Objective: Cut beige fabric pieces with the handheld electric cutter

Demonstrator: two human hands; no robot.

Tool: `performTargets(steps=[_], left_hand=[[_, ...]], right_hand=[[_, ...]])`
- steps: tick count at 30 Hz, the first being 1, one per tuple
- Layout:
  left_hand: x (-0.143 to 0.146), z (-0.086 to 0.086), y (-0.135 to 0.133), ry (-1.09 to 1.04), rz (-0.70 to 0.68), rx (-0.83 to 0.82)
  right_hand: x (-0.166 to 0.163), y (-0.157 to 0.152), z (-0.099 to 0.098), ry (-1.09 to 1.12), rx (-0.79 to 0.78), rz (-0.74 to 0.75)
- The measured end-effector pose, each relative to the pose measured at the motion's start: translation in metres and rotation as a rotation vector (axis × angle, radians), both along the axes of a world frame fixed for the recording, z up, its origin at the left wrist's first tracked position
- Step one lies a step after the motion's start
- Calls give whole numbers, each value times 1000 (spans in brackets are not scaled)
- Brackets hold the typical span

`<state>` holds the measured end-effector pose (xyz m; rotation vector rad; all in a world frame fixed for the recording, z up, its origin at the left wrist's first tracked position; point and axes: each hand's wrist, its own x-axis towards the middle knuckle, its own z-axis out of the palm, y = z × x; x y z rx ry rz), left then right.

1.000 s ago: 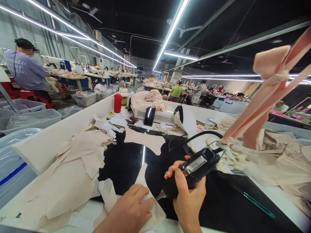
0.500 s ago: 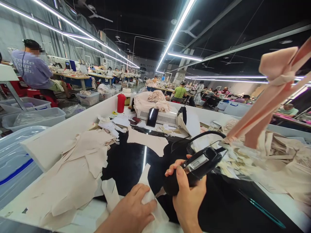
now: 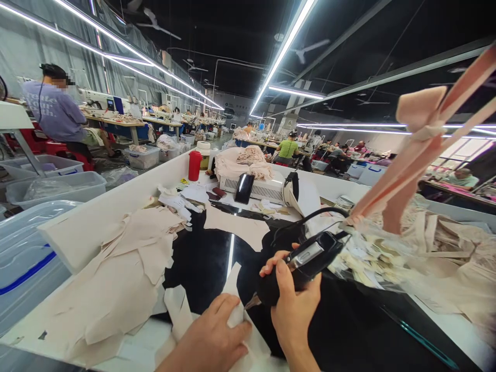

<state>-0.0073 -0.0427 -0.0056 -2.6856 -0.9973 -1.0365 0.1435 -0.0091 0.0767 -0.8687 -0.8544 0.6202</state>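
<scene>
My right hand (image 3: 296, 305) is wrapped round a black corded electric hand tool (image 3: 310, 258) with a silver plate on its body and a narrow metal tip. That tip (image 3: 253, 301) reaches down and left to the edge of a pale beige fabric piece (image 3: 232, 276). On this piece rests my left hand (image 3: 217, 328), thumb and fingers closed over it against the table. The tool's kind I cannot make out for sure. A pink fabric strip (image 3: 403, 175), knotted higher up, rises from near the tool's rear end.
Cut beige pieces (image 3: 127, 268) pile up at the left. A wider piece (image 3: 236, 225) lies ahead on the black surface (image 3: 201, 268). Pale scraps (image 3: 372, 258) and teal tweezers (image 3: 422, 338) are right. A phone (image 3: 244, 187) and red cup (image 3: 195, 165) stand behind; co-workers sit farther off.
My right hand and the tool have shifted slightly left, bringing the metal tip into plainer view beside the fabric. My left hand stays on the fabric piece. The pink strip has swung left.
</scene>
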Motion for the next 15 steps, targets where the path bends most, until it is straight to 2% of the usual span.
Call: performTargets(steps=[3, 6, 8, 10, 12, 15], left_hand=[[3, -9, -2, -8, 31, 55], [6, -21, -9, 49, 64, 218], [7, -22, -13, 66, 81, 265], [6, -14, -13, 67, 93, 202], [2, 1, -7, 82, 74, 74], [-8, 24, 9, 87, -62, -126]], right_hand=[[0, 0, -1, -27, -16, 1], [2, -4, -2, -32, -28, 12], [4, -7, -2, -19, -32, 23], [6, -9, -2, -1, -36, 16], [6, -11, -2, 11, -39, 3], [6, -12, -1, -3, -41, 5]])
